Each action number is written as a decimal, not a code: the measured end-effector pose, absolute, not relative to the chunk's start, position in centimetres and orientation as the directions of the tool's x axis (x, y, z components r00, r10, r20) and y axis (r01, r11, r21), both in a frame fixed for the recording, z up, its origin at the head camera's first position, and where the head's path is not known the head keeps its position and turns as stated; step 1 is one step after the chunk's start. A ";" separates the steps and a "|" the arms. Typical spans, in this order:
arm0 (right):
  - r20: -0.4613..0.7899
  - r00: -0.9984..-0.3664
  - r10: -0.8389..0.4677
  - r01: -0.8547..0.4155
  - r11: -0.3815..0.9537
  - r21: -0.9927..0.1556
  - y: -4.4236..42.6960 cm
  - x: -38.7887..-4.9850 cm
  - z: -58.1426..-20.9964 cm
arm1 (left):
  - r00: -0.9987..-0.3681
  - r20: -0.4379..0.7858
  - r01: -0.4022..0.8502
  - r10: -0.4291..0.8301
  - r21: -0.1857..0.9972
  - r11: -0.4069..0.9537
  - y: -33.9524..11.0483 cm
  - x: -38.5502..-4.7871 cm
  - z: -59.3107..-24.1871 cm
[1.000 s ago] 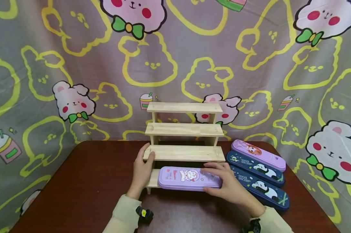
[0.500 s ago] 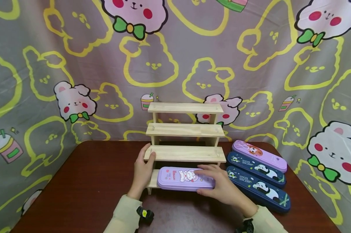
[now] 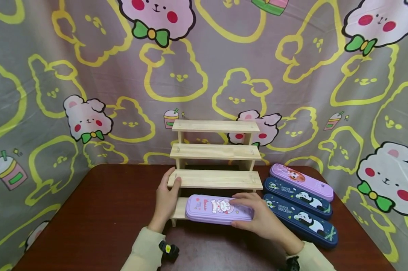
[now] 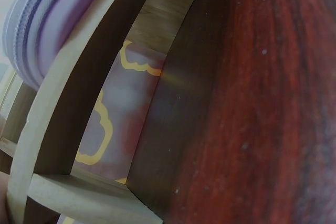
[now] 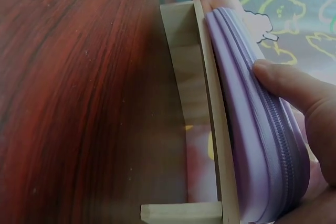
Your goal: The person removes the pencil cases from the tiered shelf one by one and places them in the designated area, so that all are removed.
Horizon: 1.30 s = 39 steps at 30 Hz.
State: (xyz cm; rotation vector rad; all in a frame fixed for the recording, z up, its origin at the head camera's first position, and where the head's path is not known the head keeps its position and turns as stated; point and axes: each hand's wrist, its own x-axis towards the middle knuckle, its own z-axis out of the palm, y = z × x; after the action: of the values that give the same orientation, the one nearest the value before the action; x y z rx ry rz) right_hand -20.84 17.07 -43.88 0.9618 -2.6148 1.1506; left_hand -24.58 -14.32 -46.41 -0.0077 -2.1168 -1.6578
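A lilac pencil case [image 3: 207, 210] with a cartoon character on its lid lies along the lowest step of a stepped wooden shelf [image 3: 214, 178]. My right hand [image 3: 263, 216] grips its right part, thumb at the near edge and fingers over the far side. In the right wrist view the thumb presses against the zip side of the case [image 5: 252, 108]. My left hand [image 3: 166, 201] holds the left end of the step above, thumb on top of the board. Only a sliver of that hand shows in the left wrist view, where the case's rounded end [image 4: 47, 30] overhangs the board.
To the right on the dark red table [image 3: 99, 210] lie a pink-purple pencil case [image 3: 302, 181] and two navy panda pencil cases [image 3: 299, 197], side by side. The upper steps [image 3: 215, 151] rise behind, before a patterned curtain [image 3: 122, 75].
The right hand has shifted left along the lilac pencil case. The case slid slightly left, then a little right and toward me, turning slightly. My left hand stays on the shelf.
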 end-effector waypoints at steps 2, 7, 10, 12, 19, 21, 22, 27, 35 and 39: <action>0.355 -0.792 -0.496 -0.596 0.508 -0.622 17.4 -20.7 -43.9 | -0.897 0.352 0.277 -0.269 0.920 0.278 -14.3 -24.6 -46.4; 0.373 -0.795 -0.478 -0.598 0.514 -0.615 18.3 -20.3 -44.0 | -0.891 0.361 0.284 -0.276 0.916 0.282 -14.2 -24.6 -46.4; 0.385 -0.794 -0.470 -0.602 0.519 -0.606 18.8 -20.1 -44.1 | -0.892 0.357 0.279 -0.276 0.917 0.284 -14.2 -24.6 -46.3; 0.372 -0.808 -0.458 -0.584 0.531 -0.614 19.2 -19.9 -44.0 | -0.895 0.351 0.273 -0.275 0.919 0.284 -14.3 -24.6 -46.3; 0.340 -0.842 -0.419 -0.533 0.552 -0.641 20.4 -19.1 -44.0 | -0.901 0.343 0.267 -0.265 0.921 0.285 -14.3 -24.5 -46.3; 0.354 -0.837 -0.418 -0.543 0.556 -0.629 20.8 -18.9 -44.0 | -0.904 0.340 0.265 -0.260 0.922 0.283 -14.3 -24.5 -46.3; 0.357 -0.837 -0.415 -0.545 0.561 -0.623 21.0 -18.8 -44.1 | -0.905 0.339 0.266 -0.257 0.922 0.280 -14.3 -24.5 -46.3; 0.322 -0.866 -0.382 -0.496 0.582 -0.644 22.0 -18.4 -44.1 | -0.911 0.330 0.261 -0.246 0.926 0.273 -14.3 -24.5 -46.3; 0.285 -0.899 -0.333 -0.436 0.604 -0.667 23.5 -17.6 -43.8 | -0.912 0.332 0.261 -0.242 0.923 0.283 -14.4 -24.4 -46.1; 0.271 -0.909 -0.315 -0.413 0.608 -0.678 24.3 -17.1 -43.7 | -0.913 0.331 0.260 -0.240 0.924 0.281 -14.4 -24.4 -46.2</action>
State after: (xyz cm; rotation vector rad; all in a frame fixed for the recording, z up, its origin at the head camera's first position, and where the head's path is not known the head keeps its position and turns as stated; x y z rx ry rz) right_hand -17.09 24.27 -43.69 0.6155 -2.7043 1.1884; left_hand -24.44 -14.39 -46.24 -0.0180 -2.1497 -1.6677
